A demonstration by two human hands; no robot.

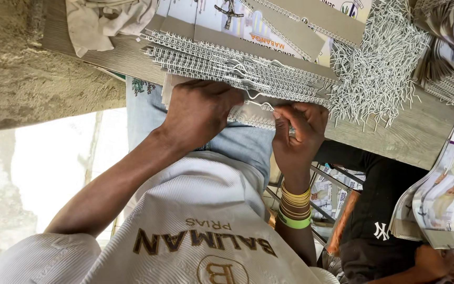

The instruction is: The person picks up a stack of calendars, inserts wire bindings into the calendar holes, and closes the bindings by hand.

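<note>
1. The left hand (202,113) lies flat, fingers pressed down on the near end of a stack of wire-bound calendars (237,63) at the counter's (421,137) near edge.
2. The right hand (298,131) is curled, fingertips pinching a white wire hanger (258,100) at the binding of the nearest calendar.
3. A heap of loose wire hangers (379,68) lies on the counter just right of the stack.
4. A crumpled cloth (103,21) sits at the far left corner.
5. Another person's hand (437,260) holds printed sheets (447,189) below the counter's right edge.
</note>
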